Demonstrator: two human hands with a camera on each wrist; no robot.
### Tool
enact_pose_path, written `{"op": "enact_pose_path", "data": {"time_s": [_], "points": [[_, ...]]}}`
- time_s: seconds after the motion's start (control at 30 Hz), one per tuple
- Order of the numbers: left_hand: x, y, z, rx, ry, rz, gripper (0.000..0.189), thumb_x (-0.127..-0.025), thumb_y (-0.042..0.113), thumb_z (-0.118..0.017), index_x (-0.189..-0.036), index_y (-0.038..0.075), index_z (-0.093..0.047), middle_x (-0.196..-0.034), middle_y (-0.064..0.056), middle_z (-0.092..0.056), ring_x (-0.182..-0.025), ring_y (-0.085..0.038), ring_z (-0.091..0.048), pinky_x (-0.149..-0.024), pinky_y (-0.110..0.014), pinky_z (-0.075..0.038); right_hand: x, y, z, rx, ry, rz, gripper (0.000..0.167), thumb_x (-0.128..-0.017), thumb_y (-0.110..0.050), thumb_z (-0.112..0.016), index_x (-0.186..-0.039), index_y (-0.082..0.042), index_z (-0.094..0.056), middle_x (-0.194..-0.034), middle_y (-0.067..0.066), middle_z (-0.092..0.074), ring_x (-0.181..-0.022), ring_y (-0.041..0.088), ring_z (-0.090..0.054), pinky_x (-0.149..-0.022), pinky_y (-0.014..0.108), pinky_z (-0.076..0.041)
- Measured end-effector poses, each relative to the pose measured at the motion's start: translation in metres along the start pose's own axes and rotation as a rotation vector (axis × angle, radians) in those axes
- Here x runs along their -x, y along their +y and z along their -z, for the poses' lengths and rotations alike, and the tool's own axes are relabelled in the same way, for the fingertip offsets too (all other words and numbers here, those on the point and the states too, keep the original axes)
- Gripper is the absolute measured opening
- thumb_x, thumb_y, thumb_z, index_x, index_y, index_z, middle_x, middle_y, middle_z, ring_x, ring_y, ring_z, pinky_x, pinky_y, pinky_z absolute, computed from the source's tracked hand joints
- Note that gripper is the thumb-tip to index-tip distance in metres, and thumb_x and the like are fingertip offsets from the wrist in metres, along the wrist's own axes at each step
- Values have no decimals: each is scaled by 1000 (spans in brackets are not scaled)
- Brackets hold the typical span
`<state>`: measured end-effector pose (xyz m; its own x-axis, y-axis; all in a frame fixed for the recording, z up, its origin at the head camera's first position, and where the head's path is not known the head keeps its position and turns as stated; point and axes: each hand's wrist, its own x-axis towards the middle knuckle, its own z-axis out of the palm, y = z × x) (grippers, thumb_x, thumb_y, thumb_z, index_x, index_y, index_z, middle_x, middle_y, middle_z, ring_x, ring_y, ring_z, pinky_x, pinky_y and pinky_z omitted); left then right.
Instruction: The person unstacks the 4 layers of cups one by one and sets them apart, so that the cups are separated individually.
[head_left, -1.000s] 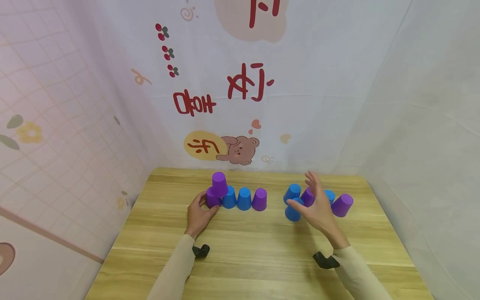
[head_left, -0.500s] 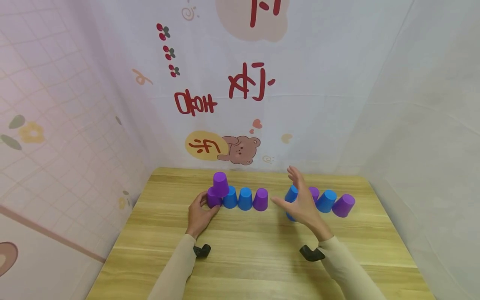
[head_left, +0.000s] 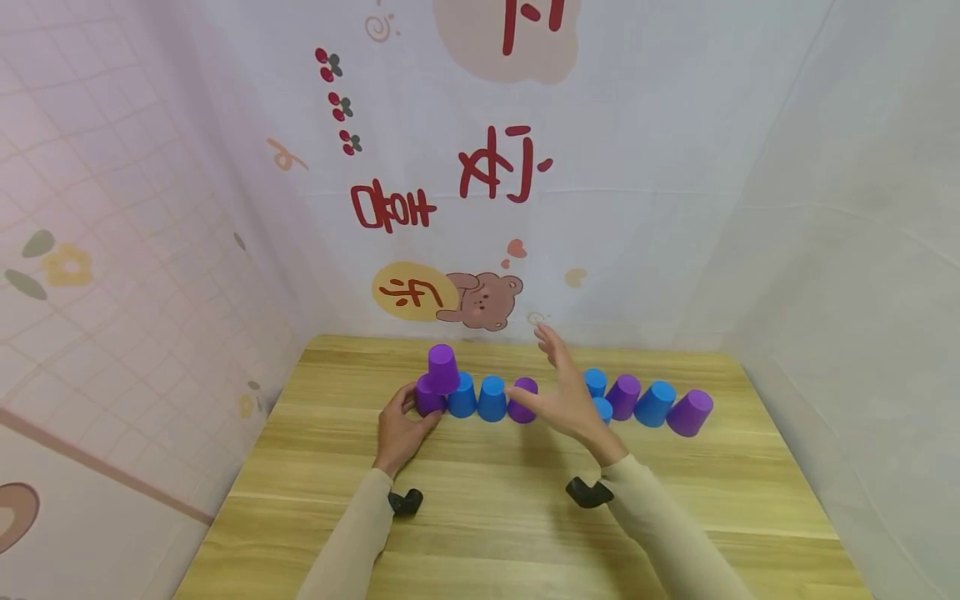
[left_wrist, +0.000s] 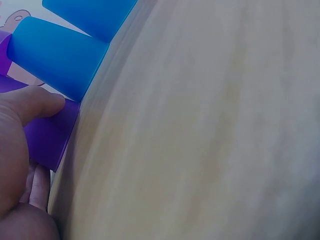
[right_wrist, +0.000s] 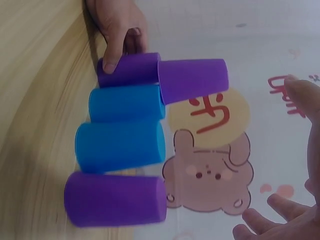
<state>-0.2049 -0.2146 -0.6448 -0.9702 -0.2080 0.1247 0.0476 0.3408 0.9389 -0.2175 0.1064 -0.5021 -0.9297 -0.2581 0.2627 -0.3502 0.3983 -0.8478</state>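
My left hand [head_left: 401, 433] grips the purple cup [head_left: 429, 398] at the left end of a row of upside-down cups. In the left wrist view the thumb [left_wrist: 45, 102] lies across that cup's side. A second purple cup [head_left: 443, 370] stands on top, bridging the gripped cup and the blue cup [head_left: 462, 395] beside it. Another blue cup [head_left: 492, 400] and a purple cup [right_wrist: 115, 200] continue the row to the right. My right hand [head_left: 566, 404], fingers spread and holding nothing, hovers by the row's right end and partly covers that last purple cup in the head view.
On the right, a second row holds a blue cup [head_left: 595, 382], a purple cup [head_left: 624, 397], a blue cup [head_left: 655, 404] and a purple cup [head_left: 690, 413]. One more blue cup [head_left: 603, 410] sits before it, half hidden. Printed cloth walls [head_left: 637, 208] enclose the wooden table [head_left: 480, 517].
My right hand has travelled left, away from the right-hand cups to the end of the left row, staying spread. The left hand keeps its grip in the same spot.
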Motion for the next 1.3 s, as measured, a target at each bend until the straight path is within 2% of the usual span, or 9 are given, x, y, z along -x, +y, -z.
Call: {"op": "enact_pose_path", "data": {"time_s": [0.13, 0.4, 0.63, 0.9, 1.1, 1.3], "points": [[0, -1, -1, -5, 2, 2, 73, -91, 11, -95, -156, 10, -63, -155, -16, -71, -142, -38, -71, -125, -55, -57, -6, -4, -10, -1, -29, 1, 115, -91, -47, -95, -177, -51, -19, -187, -5, -33, -173, 34, -36, -135, 80, -33], [0, 1, 0, 8, -7, 14, 72, -91, 12, -95, -156, 11, -63, -156, -16, -70, -144, -38, -70, -127, -54, -56, -19, -10, -35, 6, -68, 34, 114, -91, -47, -95, -178, -45, -21, -187, -3, -34, -171, 39, -39, -132, 82, -36], [-1, -1, 1, 16, -8, -2, 72, -91, 11, -95, -155, 11, -64, -155, -16, -71, -143, -37, -71, -126, -53, -57, -29, -19, -62, -3, -101, 58, 115, -90, -46, -96, -179, -37, -24, -186, -2, -35, -169, 39, -42, -132, 76, -42], [-1, -1, 1, 16, -12, 7, 71, -91, 13, -95, -155, 13, -64, -154, -14, -72, -142, -36, -72, -126, -54, -57, -34, -23, -89, 29, -135, 32, 116, -89, -50, -96, -180, -35, -25, -182, 1, -43, -166, 35, -46, -131, 69, -47], [0, -1, 1, 14, -15, -1, 71, -92, 13, -95, -156, 12, -64, -155, -15, -71, -142, -36, -72, -125, -54, -58, -37, -22, -101, 2, -133, 31, 113, -90, -50, -94, -179, -32, -27, -182, 2, -43, -166, 36, -47, -130, 68, -48], [0, 1, 2, 10, -6, -32, 70, -92, 10, -95, -154, 9, -64, -153, -17, -72, -141, -39, -72, -124, -52, -58, -43, -22, -109, -7, -109, 30, 103, -94, -49, -91, -177, -30, -33, -179, 4, -48, -164, 36, -50, -130, 66, -49]]}}
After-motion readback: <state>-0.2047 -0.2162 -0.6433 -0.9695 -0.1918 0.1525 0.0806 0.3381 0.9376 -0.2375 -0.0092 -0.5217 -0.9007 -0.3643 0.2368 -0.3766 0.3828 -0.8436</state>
